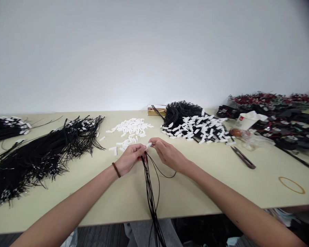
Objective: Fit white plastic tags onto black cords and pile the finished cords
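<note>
In the middle of the table my left hand (132, 156) is closed in a pinch on a small white plastic connector (149, 145) and the top of a bundle of thin black cables (149, 192). The cables hang down over the table's front edge. My right hand (167, 152) is closed at the connector's other side, its fingertips pinched together around a cable end that I can barely make out. One cable loops out to the right below it. Just beyond my hands lies a loose pile of white connectors (132, 127).
Black cables (41, 154) lie heaped at left. A finished-looking bundle with white connectors (201, 127) sits behind my right hand, near a gold box (154, 110). To the right are snips (243, 157), a paper cup (247, 120), a plastic bag (256, 139) and a rubber band (291, 185).
</note>
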`<state>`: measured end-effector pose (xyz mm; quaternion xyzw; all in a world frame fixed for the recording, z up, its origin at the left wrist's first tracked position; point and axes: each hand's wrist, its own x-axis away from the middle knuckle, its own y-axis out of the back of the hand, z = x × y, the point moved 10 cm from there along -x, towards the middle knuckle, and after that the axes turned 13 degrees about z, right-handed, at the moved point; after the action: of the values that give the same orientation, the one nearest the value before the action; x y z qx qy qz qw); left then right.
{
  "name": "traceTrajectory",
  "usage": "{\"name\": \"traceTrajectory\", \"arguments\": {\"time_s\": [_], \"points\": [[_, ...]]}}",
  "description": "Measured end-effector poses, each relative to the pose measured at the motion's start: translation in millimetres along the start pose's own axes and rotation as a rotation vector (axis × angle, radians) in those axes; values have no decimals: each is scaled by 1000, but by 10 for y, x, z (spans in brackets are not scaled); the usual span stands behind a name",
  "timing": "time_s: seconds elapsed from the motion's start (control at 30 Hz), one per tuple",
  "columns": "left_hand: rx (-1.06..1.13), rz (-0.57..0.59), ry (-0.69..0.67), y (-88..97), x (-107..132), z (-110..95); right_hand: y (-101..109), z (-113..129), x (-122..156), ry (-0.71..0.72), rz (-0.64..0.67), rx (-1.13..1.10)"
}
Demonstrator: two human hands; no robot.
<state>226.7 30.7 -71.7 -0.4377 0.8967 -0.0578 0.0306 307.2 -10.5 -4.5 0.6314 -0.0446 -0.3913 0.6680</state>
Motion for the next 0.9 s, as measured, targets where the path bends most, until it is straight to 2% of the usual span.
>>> {"name": "traceTrajectory", "arguments": {"time_s": [0.2,0.37,0.43,0.57,0.7,0.8,0.9], "points": [[18,4,-5,4,-4,13,-6,-13,-12,-12,-41,-48],[60,-45,-47,95,-1,-23,131,6,29,1,-179,-26],[87,-86,-56,148,5,-24,193,98,53,71,-208,24],[129,-120,-55,205,5,-4,188,290,79,240,-167,66],[141,-119,-47,210,0,10,122,314,62,282,-139,24],[138,-134,-41,211,6,5,170,243,50,244,-189,-121],[127,-163,-49,225,20,-28,276,-15,50,32,-272,-367]]}}
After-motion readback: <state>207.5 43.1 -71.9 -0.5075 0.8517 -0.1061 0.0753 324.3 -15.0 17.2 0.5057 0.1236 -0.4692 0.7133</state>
